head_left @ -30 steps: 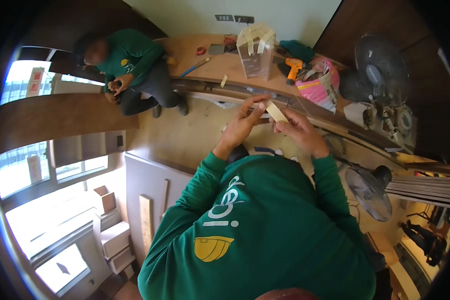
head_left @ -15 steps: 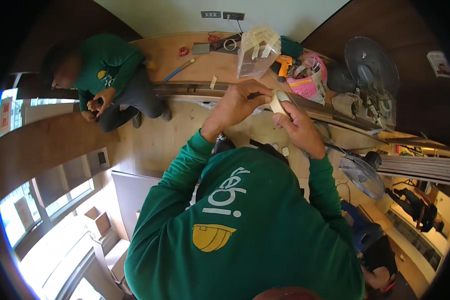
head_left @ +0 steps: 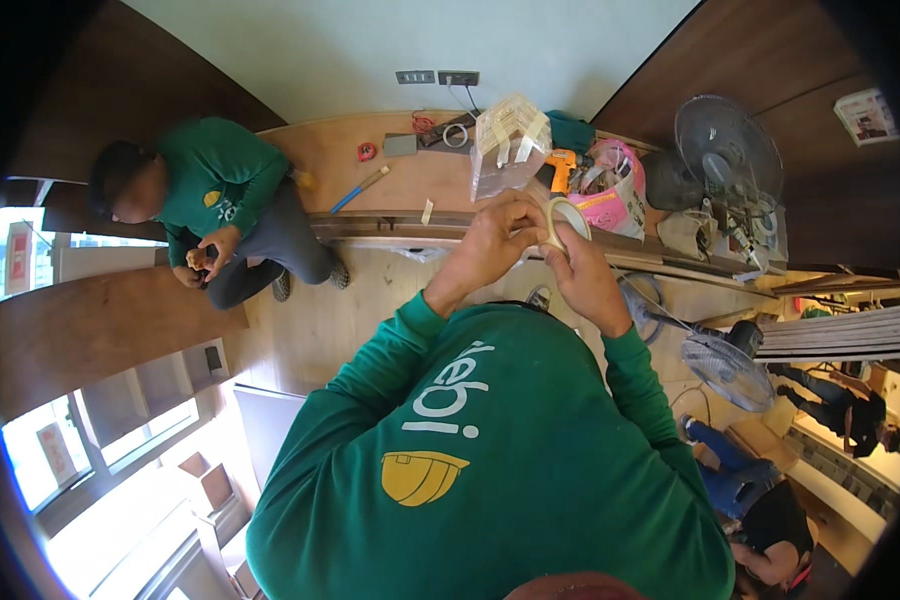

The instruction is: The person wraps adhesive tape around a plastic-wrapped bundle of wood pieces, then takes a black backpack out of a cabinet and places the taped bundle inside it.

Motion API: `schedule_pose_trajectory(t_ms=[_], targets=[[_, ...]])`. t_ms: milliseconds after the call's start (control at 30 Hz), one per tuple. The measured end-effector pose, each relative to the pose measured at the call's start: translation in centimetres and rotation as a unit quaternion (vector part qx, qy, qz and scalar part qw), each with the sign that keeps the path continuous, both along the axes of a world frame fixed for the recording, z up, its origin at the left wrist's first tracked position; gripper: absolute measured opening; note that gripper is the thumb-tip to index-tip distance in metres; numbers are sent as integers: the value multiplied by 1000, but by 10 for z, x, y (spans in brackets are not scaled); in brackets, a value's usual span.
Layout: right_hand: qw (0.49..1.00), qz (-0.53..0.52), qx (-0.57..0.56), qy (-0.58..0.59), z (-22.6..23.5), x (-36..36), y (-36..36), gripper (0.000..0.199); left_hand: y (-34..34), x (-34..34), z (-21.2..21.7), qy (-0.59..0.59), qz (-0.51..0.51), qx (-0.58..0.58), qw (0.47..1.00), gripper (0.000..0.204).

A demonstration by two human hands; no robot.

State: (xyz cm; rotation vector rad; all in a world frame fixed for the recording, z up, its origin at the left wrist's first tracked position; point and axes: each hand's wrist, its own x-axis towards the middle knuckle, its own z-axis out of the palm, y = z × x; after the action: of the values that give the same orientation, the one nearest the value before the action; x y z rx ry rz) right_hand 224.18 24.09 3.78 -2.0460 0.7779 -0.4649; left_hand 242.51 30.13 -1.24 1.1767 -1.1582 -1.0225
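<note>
While 2 hands [head_left: 492,245] [head_left: 587,283] hold 1 tape roll [head_left: 552,222], 1 orange drill [head_left: 563,170]

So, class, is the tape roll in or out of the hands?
In: the tape roll is held, left hand at its left side, right hand at its lower edge.

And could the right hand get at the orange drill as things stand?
Probably not straight away: the right hand is holding the tape roll. Otherwise the way looks fairly free; the orange drill, between the clear box and pink bag, seems mostly uncovered.
</note>
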Motion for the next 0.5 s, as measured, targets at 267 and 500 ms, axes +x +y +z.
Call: schedule_pose_trajectory(t_ms=[267, 500], targets=[[999, 17, -20, 22, 1, -12, -24, 19, -15, -14, 18, -39, 21, -6, 999, 26], [998, 9, -67, 2, -3, -22, -31, 19, -22, -32, 17, -55, 54, -13, 997, 26]])
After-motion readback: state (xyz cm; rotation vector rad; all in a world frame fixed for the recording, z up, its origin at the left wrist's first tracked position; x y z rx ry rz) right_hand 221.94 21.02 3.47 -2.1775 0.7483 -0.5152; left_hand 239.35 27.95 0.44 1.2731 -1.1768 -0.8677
